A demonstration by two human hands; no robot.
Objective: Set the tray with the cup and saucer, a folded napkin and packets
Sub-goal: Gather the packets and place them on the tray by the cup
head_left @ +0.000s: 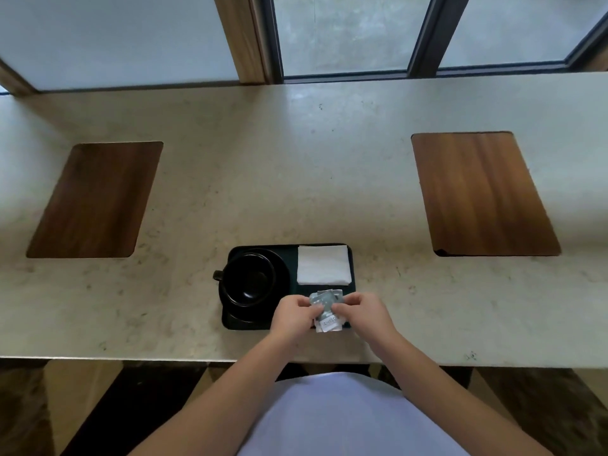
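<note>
Currently, the black rectangular tray point(350, 258) holds black cup point(248, 279) on saucer point(279, 268), handle pointing left, and folded white napkin point(322, 264) — left hand point(292, 315) and right hand point(365, 312) pinch grey paper packets point(325, 302).

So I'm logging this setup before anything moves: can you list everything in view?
counter: one, pale stone, beneath the windows
wooden boards: two, brown, far left and far right
tray: one, black, near edge, centre
cup: one, black, on saucer, tray's left
saucer: one, black, under cup
napkin: one, white, folded, tray's far right
packets: several, grey-white, tray's near right
left hand: holds packets
right hand: holds packets
</note>
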